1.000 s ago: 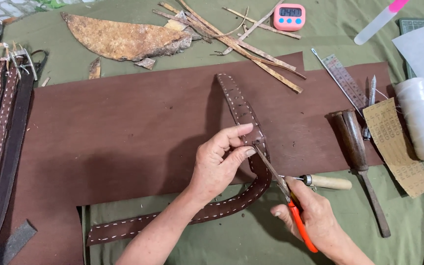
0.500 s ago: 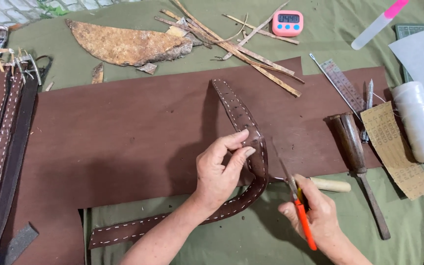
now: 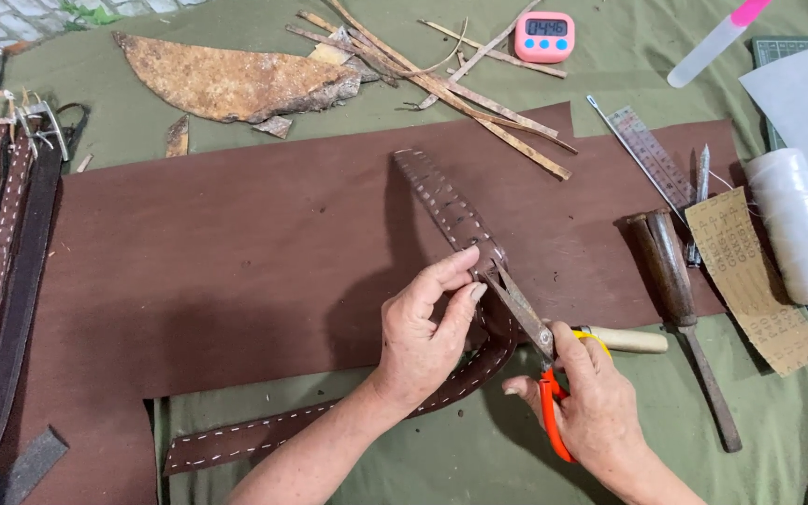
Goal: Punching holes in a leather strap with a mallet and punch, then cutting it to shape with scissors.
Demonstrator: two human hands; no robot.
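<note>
My left hand [image 3: 425,332] pinches a long brown leather strap [image 3: 451,210] with white stitching along both edges, holding it bent up off the big brown leather sheet [image 3: 236,252]. My right hand [image 3: 591,411] grips orange-handled scissors [image 3: 526,323]. Their dark blades point up and left, with the tips at the strap just beside my left thumb and fingers. The strap's lower end [image 3: 245,440] trails to the lower left across the green cloth.
Finished stitched belts with buckles [image 3: 2,215] lie at the left. At the right are a wooden-handled tool [image 3: 675,290], a small awl handle [image 3: 624,339], a metal ruler [image 3: 647,154], sandpaper [image 3: 755,276] and a white thread spool [image 3: 801,224]. Bark and sticks [image 3: 236,84] and a pink timer [image 3: 544,37] lie at the back.
The scissors have moved up the strap toward my left fingers, and their tips now meet the strap. My left hand has shifted slightly and keeps its pinch.
</note>
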